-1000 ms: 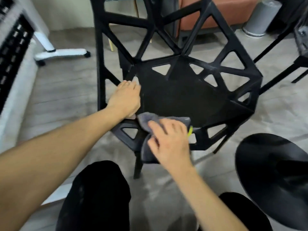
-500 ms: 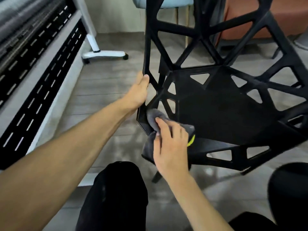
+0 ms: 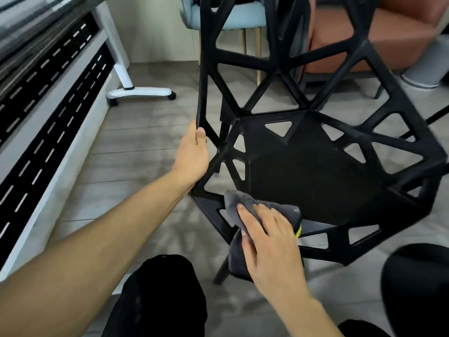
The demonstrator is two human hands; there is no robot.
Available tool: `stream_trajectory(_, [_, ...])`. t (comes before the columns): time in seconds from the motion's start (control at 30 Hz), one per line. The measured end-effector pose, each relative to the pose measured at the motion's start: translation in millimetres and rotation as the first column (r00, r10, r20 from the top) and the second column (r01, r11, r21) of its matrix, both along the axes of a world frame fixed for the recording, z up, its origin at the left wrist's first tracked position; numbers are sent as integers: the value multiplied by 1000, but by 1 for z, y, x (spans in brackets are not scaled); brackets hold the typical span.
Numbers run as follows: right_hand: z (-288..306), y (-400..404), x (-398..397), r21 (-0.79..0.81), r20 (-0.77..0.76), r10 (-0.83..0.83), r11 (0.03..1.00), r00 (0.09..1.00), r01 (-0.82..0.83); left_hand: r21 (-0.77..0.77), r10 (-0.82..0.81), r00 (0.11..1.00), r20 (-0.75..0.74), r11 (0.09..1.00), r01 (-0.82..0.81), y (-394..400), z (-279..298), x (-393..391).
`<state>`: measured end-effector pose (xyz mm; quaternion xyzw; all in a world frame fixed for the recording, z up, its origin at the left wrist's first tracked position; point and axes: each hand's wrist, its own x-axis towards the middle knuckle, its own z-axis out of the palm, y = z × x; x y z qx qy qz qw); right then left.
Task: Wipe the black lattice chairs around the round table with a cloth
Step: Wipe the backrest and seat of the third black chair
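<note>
Nearest the camera, the right hand [image 3: 269, 242] lies flat, fingers straight, pressing a dark grey folded cloth with a yellow tag [image 3: 245, 210] onto the front-left corner of the seat of a black plastic lattice chair with triangular cut-outs [image 3: 313, 171]; the cloth's lower part hangs over the seat edge. Just beyond, the left hand [image 3: 193, 154] has its grip around the chair's left side strut, thumb on the front face. The wiping looks to be at the seat's front rim; the backrest lattice and the far side probably remain. Other chairs cannot be judged. Behind stands an orange upholstered seat [image 3: 379, 37].
</note>
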<state>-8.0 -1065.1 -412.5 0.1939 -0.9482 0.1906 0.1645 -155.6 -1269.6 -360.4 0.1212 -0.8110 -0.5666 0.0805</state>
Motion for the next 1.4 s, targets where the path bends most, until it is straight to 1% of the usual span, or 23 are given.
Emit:
stream_trajectory(0.07, [5, -3, -15, 11, 41, -33, 999, 999, 32, -26, 24, 1000, -8, 999, -24, 5, 6, 5])
stream_trajectory(0.1, [6, -7, -30, 10, 71, -67, 998, 995, 67, -65, 36, 999, -7, 997, -37, 9, 10, 7])
stream_trajectory(0.2, [1, -19, -97, 22, 155, -153, 988, 976, 151, -312, 117, 992, 40, 945, -99, 23, 20, 16])
stream_trajectory(0.27, [-4, -22, -149, 70, 216, -168, 985, 962, 156, -490, 65, 996, -56, 867, -84, 26, 20, 23])
stream_trajectory(0.3, [-5, -22, -172, 86, 234, -162, 986, 958, 146, -619, 9, 993, -115, 782, -79, 26, 17, 28])
stream_trajectory(0.33, [-6, -22, -193, 97, 236, -154, 986, 960, 135, -759, -55, 987, -149, 646, -78, 23, 11, 29])
stream_trajectory(0.37, [-5, -21, -211, 101, 226, -151, 986, 962, 131, -873, -121, 983, -139, 484, -63, 22, 7, 29])
stream_trajectory(0.4, [-5, -20, -225, 98, 212, -153, 986, 965, 135, -946, -176, 981, -80, 323, -19, 23, 5, 30])
stream_trajectory(0.43, [-4, -19, -236, 85, 209, -157, 986, 965, 142, -984, -219, 976, 1, 176, 41, 25, 6, 32])
stream_trajectory(0.47, [-4, -19, -245, 71, 219, -159, 987, 963, 147, -993, -246, 966, 82, 65, 101, 26, 6, 33])
stream_trajectory(0.5, [-3, -18, -249, 59, 239, -159, 987, 958, 149, -987, -257, 953, 157, -4, 161, 26, 9, 35])
stream_trajectory(0.6, [-2, -15, -238, 23, 257, -105, 994, 961, 103, -958, -276, 917, 287, -104, 268, 21, 16, 41])
stream_trajectory(0.67, [-5, -11, -216, 10, 209, -24, 1000, 978, 23, -945, -288, 901, 325, -137, 297, 22, 13, 51])
stream_trajectory(0.73, [-9, -8, -200, 23, 170, 22, 999, 985, -26, -944, -294, 898, 328, -125, 304, 24, 10, 56])
stream_trajectory(0.83, [-15, -11, -213, 41, 90, -52, 998, 995, 49, -957, -317, 904, 289, -58, 285, 24, 8, 55])
stream_trajectory(0.9, [-16, -21, -238, 42, 61, -122, 992, 991, 119, -956, -345, 894, 286, -34, 292, 25, 8, 55])
stream_trajectory(1.03, [-5, -44, -279, 158, 102, -232, 964, 967, 214, -953, -381, 880, 284, -6, 304, 25, 8, 54])
stream_trajectory(1.07, [-3, -45, -281, 172, 72, -213, 965, 974, 199, -953, -387, 878, 283, -8, 303, 25, 8, 53])
stream_trajectory(1.13, [-6, -42, -276, 227, 3, -79, 971, 997, 76, -951, -383, 877, 289, -11, 309, 24, 6, 53])
stream_trajectory(1.17, [-5, -40, -274, 271, -10, -1, 963, 1000, 4, -951, -377, 880, 288, -8, 308, 24, 5, 53])
stream_trajectory(1.2, [-1, -42, -275, 319, -4, 38, 947, 999, -35, -952, -371, 884, 286, -5, 306, 24, 3, 53])
stream_trajectory(1.33, [26, -69, -300, 467, 99, -55, 884, 994, 3, -958, -358, 893, 274, -18, 287, 23, 4, 52])
stream_trajectory(1.4, [25, -71, -297, 477, 82, -77, 879, 994, 29, -956, -356, 891, 281, -22, 293, 25, 7, 54])
